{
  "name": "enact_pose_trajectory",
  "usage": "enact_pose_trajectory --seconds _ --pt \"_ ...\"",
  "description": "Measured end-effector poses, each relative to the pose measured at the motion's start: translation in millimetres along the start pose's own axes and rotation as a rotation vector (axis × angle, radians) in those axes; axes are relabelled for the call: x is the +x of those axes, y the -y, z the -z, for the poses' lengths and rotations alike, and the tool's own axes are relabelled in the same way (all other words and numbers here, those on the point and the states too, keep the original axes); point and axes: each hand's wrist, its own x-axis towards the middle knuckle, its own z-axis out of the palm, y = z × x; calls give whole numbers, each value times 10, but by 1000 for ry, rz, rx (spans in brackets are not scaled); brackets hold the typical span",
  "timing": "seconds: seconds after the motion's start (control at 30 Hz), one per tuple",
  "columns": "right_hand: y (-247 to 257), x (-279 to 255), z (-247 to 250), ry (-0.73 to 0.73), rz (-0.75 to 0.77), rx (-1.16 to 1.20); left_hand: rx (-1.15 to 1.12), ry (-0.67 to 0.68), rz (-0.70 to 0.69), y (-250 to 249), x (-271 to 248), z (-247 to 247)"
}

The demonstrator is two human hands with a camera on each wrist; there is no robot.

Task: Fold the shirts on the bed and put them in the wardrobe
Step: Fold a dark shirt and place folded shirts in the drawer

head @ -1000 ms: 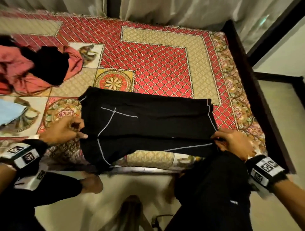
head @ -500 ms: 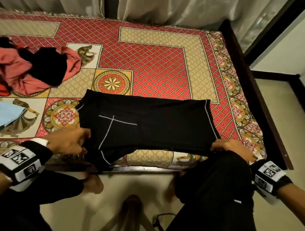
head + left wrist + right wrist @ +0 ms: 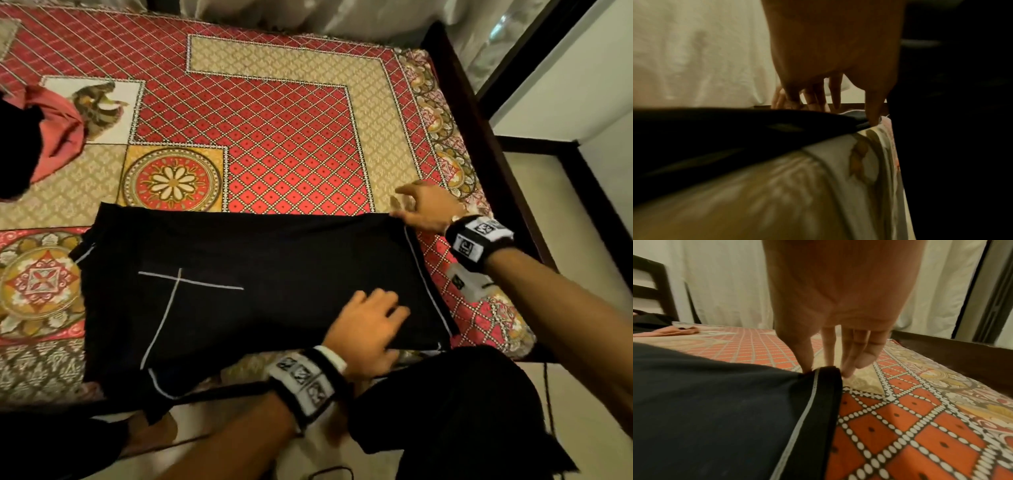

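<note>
A black shirt (image 3: 257, 274) with thin white piping lies folded into a long band across the near edge of the bed (image 3: 274, 120). My left hand (image 3: 370, 325) rests flat on its near right part, fingers spread and straight. In the left wrist view the thumb (image 3: 873, 120) touches the shirt's (image 3: 715, 129) near corner. My right hand (image 3: 418, 205) is at the far right corner with fingers extended. The right wrist view shows my right hand's thumb (image 3: 807, 365) on the shirt's (image 3: 715, 402) hem corner, with the blurred fingers (image 3: 849, 366) just beyond it on the bedsheet.
A heap of pink (image 3: 58, 126) and black (image 3: 13, 147) clothes lies at the bed's far left. The dark wooden bed frame (image 3: 479, 137) runs along the right side, with pale floor beyond. White curtains (image 3: 342, 17) hang behind the bed. My black-trousered leg (image 3: 445, 411) is against the near edge.
My left hand let go of the shirt's left end and moved right onto its near right part. My right hand left the near right corner and reached to the far right corner.
</note>
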Motion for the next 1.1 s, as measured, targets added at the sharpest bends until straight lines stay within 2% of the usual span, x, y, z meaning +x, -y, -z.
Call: enact_pose_trajectory --seconds 0.07,0.13,0.23,0.33,0.5,0.57,0.63,0.7,0.77,0.83,0.87,0.9,0.97,1.03,1.07,1.1 --pt "-56 226 -57 96 -87 76 48 74 -6 -276 342 -77" --pt "-162 345 -105 73 -102 136 54 118 -44 -369 535 -147" --pt "-325 402 -188 -47 -173 176 -31 108 -177 -336 647 -264" --pt "-332 401 -391 -74 -222 97 -159 110 -239 -321 628 -426" --pt "-237 344 -363 -51 -241 54 -301 2 -180 -374 478 -559" --pt "-160 245 -277 -86 -248 -27 -372 -62 -160 -380 318 -498" --pt "117 81 -208 -206 -172 -75 -482 -156 -149 -335 24 -320" --pt "630 -163 -194 -341 -36 -24 -556 -380 -88 -121 -423 -23" --pt "1251 -448 -291 -337 33 145 -541 -640 89 336 -937 372" --pt "1896 -661 -493 -191 39 357 -471 -776 340 977 -1376 757" --pt "2231 -763 -613 -139 55 444 -379 -774 430 1338 -1587 930" --pt "2522 -858 -760 -116 75 505 -255 -700 485 1696 -1736 1055" --pt "3033 -1088 -1039 -103 112 526 47 -356 542 2382 -2048 1193" --pt "3378 -1416 -1274 -117 131 445 219 -35 692 2874 -2349 1197" --pt "3463 -1571 -1377 -152 144 435 239 40 758 3036 -2466 1155" --pt "3510 -1709 -1435 -205 167 466 227 47 795 3115 -2538 1107"
